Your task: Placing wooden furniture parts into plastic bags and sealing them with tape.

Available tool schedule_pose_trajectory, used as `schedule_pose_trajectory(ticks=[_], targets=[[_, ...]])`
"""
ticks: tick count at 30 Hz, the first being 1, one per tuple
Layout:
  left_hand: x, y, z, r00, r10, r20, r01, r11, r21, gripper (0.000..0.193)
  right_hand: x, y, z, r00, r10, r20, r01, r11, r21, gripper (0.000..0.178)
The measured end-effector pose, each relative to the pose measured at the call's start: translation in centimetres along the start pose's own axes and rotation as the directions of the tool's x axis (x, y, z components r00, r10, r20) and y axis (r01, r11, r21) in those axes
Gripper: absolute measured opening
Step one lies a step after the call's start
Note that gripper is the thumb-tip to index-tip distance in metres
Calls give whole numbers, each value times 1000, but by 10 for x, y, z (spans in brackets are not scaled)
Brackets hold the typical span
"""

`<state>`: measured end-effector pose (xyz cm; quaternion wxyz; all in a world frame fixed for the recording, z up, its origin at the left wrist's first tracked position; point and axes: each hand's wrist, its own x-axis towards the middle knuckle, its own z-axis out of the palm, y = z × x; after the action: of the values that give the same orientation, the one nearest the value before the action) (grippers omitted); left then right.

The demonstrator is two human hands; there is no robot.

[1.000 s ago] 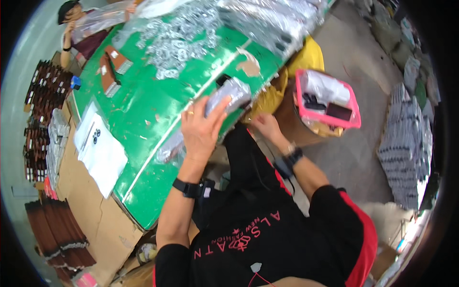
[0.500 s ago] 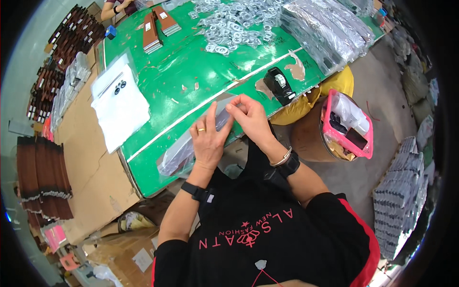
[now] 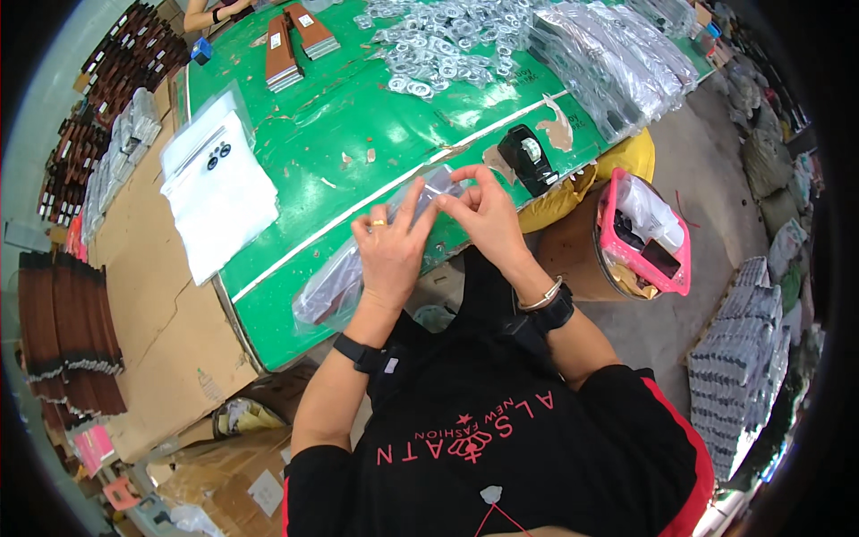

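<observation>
Clear plastic, the bag (image 3: 333,288) lay on the table (image 3: 304,170) near its edge. The left hand (image 3: 392,257) lay on it, fingers spread. The right hand (image 3: 492,222) had thumb and finger at its right end; I couldn't tell if they pinched. A hard tug could have torn it.

Left hand (image 3: 392,259), right hand (image 3: 490,224) on plastic package (image 3: 333,285) — green table (image 3: 304,197) beneath
</observation>
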<state>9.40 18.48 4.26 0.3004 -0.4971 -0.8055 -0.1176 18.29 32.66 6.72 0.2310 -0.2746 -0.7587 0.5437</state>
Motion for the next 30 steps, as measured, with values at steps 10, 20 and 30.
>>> schedule_pose_trajectory(ticks=[10,20,30], targets=[[17,-23,-4,988,-107,113,138,938,-318,35,17,36,14,995,5,104,-43,930,364,18],[26,-44,1,968,-141,206,228,838,-495,36,20,32,43,971,-186,-151,200,976,83,20],[31,-55,5,952,-156,262,284,764,-580,30,28,54,49,924,-330,-193,323,944,-68,23]])
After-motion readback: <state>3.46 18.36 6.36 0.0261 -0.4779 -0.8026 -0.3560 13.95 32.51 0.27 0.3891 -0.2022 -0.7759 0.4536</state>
